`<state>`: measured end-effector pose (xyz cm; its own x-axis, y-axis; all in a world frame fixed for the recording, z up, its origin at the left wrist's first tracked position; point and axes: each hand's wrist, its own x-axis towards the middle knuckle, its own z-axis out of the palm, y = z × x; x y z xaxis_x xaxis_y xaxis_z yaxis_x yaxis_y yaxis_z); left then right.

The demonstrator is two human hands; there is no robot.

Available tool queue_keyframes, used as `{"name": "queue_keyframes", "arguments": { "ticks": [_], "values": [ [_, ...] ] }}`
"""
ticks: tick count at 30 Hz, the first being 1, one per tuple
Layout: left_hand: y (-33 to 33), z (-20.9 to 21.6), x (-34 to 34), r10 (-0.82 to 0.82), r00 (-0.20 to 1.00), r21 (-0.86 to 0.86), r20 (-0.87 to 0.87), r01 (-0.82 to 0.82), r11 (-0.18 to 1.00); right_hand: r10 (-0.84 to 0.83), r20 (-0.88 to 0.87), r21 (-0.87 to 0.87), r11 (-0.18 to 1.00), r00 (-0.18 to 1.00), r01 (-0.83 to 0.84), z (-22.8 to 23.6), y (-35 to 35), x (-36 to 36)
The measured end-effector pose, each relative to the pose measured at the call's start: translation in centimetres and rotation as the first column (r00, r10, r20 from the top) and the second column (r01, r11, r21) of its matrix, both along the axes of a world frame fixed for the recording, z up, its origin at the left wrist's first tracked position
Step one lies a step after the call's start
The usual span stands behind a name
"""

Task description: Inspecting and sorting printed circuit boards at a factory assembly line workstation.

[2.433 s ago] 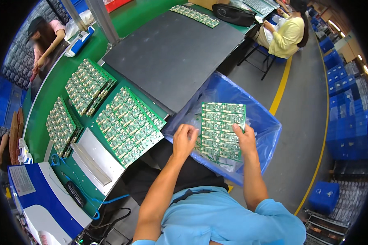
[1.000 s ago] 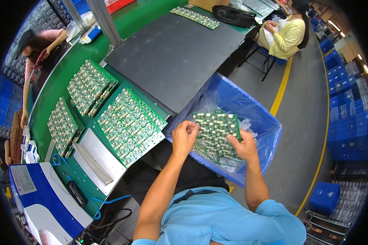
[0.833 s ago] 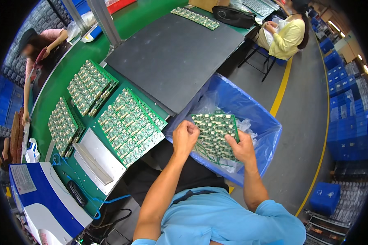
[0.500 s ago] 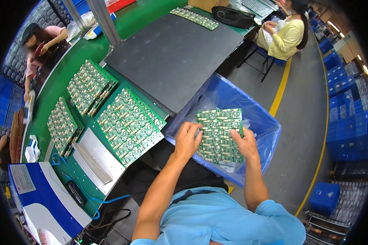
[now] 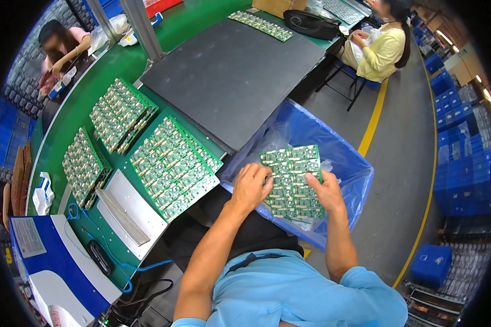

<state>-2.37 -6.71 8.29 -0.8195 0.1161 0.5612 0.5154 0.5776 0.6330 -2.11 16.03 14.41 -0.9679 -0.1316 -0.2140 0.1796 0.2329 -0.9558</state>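
Observation:
A green circuit board panel (image 5: 293, 182), covered with rows of small parts, is held upright-facing in front of me over a blue bin (image 5: 352, 188). My left hand (image 5: 251, 187) is closed at its left edge, its fingertips curled and partly hidden. On the right edge my right hand (image 5: 327, 192) grips the panel, thumb on the face and fingers behind it. The bin is lined with clear plastic, and the panel hides part of its inside. To the left, overlapping circuit board panels (image 5: 172, 169) lie at the green bench's near edge.
Two stacks of panels, a farther one (image 5: 123, 115) and a nearer one (image 5: 83, 168), stand on the bench. Beside them are a metal-topped fixture (image 5: 128, 215) and a blue-and-white machine (image 5: 60, 261). A black mat (image 5: 229, 76) extends beyond the bin. One co-worker (image 5: 379, 46) sits far right; another (image 5: 63, 46) is far left.
The panel has shifted very slightly left between my hands; my grip looks the same. The co-worker at the far left has bent forward and drawn in an arm.

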Motion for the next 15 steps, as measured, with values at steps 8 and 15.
{"name": "queue_keyframes", "arguments": {
  "ticks": [8, 15],
  "values": [
    [-1.2, 0.5, -0.6, -0.207, 0.972, -0.074, 0.113, 0.216, 0.973, 0.17, 0.004, 0.093, 0.981, 0.986, -0.169, 0.7, 0.8, -0.1],
    [-0.8, 0.4, -0.5, -0.244, 0.963, -0.171, 0.117, 0.262, 0.95, 0.151, 0.034, 0.075, 0.985, 0.988, -0.154, 1.0, 0.6, 0.4]
  ]
}}
